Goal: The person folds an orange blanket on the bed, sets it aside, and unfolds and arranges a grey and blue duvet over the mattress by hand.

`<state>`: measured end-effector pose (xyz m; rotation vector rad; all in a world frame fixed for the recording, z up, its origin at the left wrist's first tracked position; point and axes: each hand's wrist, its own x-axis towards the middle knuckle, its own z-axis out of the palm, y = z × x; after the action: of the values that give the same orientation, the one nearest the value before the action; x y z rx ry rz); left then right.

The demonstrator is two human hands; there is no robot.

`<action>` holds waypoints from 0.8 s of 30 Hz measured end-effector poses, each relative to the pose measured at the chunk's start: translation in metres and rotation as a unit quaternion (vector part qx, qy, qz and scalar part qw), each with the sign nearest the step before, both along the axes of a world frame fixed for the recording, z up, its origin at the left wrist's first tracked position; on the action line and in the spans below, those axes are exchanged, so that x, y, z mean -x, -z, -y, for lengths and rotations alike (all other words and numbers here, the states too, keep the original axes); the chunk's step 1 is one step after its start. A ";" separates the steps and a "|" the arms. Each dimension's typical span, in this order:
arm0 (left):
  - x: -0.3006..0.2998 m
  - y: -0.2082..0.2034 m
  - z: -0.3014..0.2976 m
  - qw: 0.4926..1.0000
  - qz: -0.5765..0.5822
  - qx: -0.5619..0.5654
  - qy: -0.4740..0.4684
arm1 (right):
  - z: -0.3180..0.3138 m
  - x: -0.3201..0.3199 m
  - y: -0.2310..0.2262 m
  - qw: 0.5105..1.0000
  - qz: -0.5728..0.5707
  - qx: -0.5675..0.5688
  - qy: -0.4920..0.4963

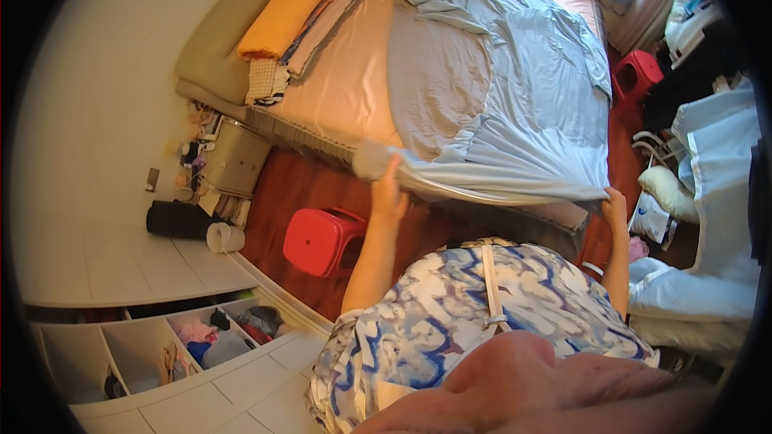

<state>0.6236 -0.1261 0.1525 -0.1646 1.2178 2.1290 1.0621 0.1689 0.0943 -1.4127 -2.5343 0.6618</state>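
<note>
Head view: we see the left hand [389,195] and right hand [615,210] pinching the near edge of the grey sheet [531,96], which lies across the peach-covered bed [346,108], where uneven pulling could, we judge, drag it askew.

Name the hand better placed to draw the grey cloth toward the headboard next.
Left, most likely: the left hand grips the grey cloth nearer the headboard, with uncovered pink sheet between, while the right hand grips it farther away.
</note>
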 end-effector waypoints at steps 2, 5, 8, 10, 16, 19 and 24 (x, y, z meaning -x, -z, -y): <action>-0.002 0.017 -0.015 0.996 -0.030 -0.039 0.068 | 0.003 0.006 0.009 0.997 0.081 -0.015 0.002; -0.023 -0.016 -0.057 0.974 -0.135 0.028 0.178 | 0.018 0.077 -0.019 0.990 -0.112 0.070 -0.043; -0.048 -0.039 -0.092 0.940 -0.189 0.076 0.273 | 0.054 0.166 -0.073 0.938 -0.237 0.200 -0.156; -0.058 -0.038 -0.106 0.917 -0.197 0.095 0.335 | 0.087 0.209 -0.084 0.903 -0.298 0.193 -0.243; -0.044 -0.037 -0.178 0.630 -0.676 0.117 0.364 | 0.032 0.254 -0.032 0.845 -0.385 0.336 -0.160; -0.009 -0.038 -0.185 0.734 -0.590 0.122 0.314 | 0.015 0.259 -0.039 0.818 -0.409 0.383 -0.126; 0.063 -0.006 -0.200 0.684 -0.615 0.058 0.387 | 0.016 0.296 -0.059 0.793 -0.460 0.396 -0.054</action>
<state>0.5604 0.0741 0.1582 1.6841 1.6224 1.1960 0.7658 0.1527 0.1530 -0.7061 -1.5526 1.9920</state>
